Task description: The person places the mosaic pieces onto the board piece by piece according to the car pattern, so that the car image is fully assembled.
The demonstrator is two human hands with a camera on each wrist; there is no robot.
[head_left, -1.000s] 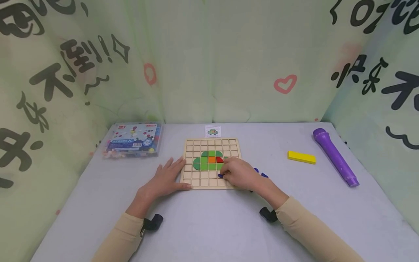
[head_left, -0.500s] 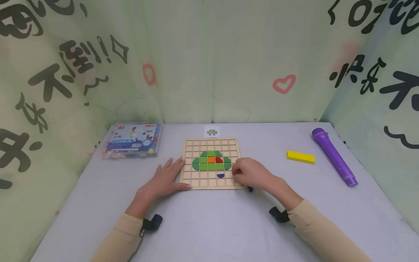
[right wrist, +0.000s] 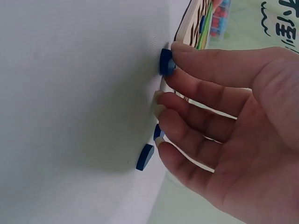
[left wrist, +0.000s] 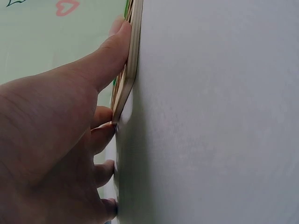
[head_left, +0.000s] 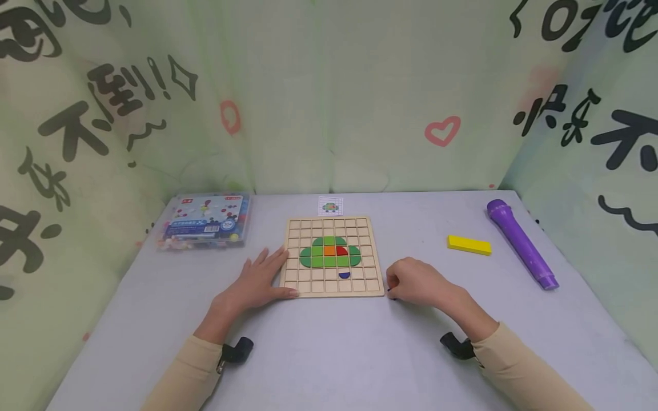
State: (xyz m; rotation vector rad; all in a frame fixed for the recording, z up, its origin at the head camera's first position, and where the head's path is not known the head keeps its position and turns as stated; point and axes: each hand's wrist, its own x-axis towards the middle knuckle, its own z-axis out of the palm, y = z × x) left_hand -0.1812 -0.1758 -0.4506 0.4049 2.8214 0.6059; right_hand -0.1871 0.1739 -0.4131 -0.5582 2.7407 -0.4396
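Observation:
A wooden grid board (head_left: 308,285) lies flat, with green, orange and red pieces (head_left: 330,252) set in its middle. One dark blue half-round piece (head_left: 344,275) sits below them. My left hand (head_left: 257,279) rests along the board's left side, thumb at the front-left corner and fingers spread. Just off the board's right front corner, my right hand (head_left: 417,281) pinches a blue puzzle piece (right wrist: 166,62) between thumb and index finger. Two more blue pieces (right wrist: 145,157) lie on the table by its other fingertips in the right wrist view; the head view hides them.
Behind the board lies a small pattern card (head_left: 330,206). At the back left stands a clear plastic box (head_left: 205,220) of colourful parts. A yellow block (head_left: 469,245) and a purple microphone (head_left: 521,244) lie to the right on the white table (head_left: 329,354).
My right hand has left the blue half-round piece on the board and moved right, off the board, where it now pinches another blue piece. The left hand stays put.

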